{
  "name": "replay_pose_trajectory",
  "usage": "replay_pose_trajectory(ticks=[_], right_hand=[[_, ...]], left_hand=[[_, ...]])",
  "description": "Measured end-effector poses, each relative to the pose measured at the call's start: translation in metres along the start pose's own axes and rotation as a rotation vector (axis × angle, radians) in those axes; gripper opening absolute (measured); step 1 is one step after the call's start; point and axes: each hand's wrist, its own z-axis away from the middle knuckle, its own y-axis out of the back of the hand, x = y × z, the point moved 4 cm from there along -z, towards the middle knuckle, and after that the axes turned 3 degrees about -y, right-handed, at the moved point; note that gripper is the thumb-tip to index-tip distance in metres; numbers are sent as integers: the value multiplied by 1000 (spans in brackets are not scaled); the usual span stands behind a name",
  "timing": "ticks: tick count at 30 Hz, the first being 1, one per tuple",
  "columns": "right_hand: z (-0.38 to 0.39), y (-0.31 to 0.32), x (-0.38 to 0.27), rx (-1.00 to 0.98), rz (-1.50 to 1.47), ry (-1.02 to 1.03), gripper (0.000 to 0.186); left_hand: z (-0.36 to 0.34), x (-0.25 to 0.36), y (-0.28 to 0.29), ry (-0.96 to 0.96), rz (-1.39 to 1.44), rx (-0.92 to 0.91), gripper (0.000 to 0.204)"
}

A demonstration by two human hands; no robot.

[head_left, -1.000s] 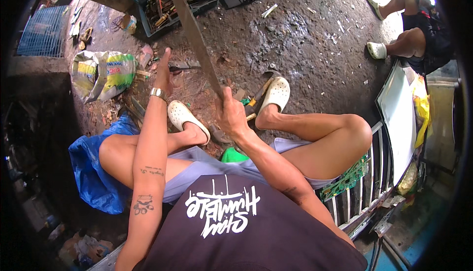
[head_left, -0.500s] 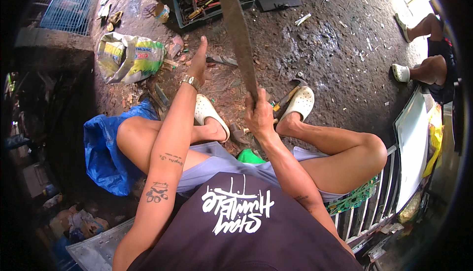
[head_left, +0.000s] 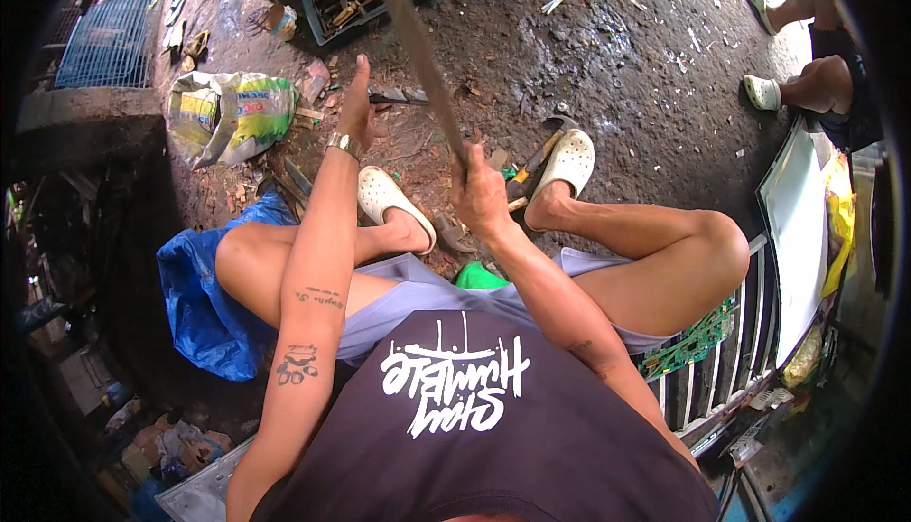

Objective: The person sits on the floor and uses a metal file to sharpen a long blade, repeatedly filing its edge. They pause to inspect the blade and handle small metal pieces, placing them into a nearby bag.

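Observation:
My right hand (head_left: 481, 197) is closed round the lower end of a long, dull brown machete blade (head_left: 419, 47), which rises away from me past the upper edge of the view. The blade is turned nearly edge-on; my fingers hide its gripped end. Ahead and to the left, my left hand (head_left: 357, 109) is stretched out flat with nothing in it, apart from the blade. A wristwatch (head_left: 343, 144) circles that wrist. Beyond my left hand a dark blade-like piece (head_left: 400, 97) lies on the ground. Near my right clog (head_left: 570, 163) lies a hammer (head_left: 541, 157) with a yellow-and-black handle.
An open toolbox (head_left: 365, 0) full of hand tools stands ahead. At the left are a printed sack (head_left: 232, 116) and a blue tarp (head_left: 204, 285). Wood chips litter the ground between my feet. Another person's legs (head_left: 816, 83) show at the far right, beside a white panel (head_left: 795, 256).
My right hand has shifted slightly left and the blade has turned from its broad face toward its edge, leaning further left. My left hand stays open. The whole view has shifted a little.

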Motion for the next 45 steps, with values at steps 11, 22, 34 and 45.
replay_pose_trajectory(ticks=[11,22,34,45], right_hand=[[-7,4,4,-122,15,-169,30],[-11,-12,31,-336,197,-247,24],[2,-23,47,-421,230,-348,24],[1,-34,46,-485,278,-453,34]], left_hand=[[-2,-6,11,41,89,66,103],[-3,-2,4,-37,49,14,109],[18,-1,-3,-20,36,48,105],[2,-12,-8,-78,96,33,113]])
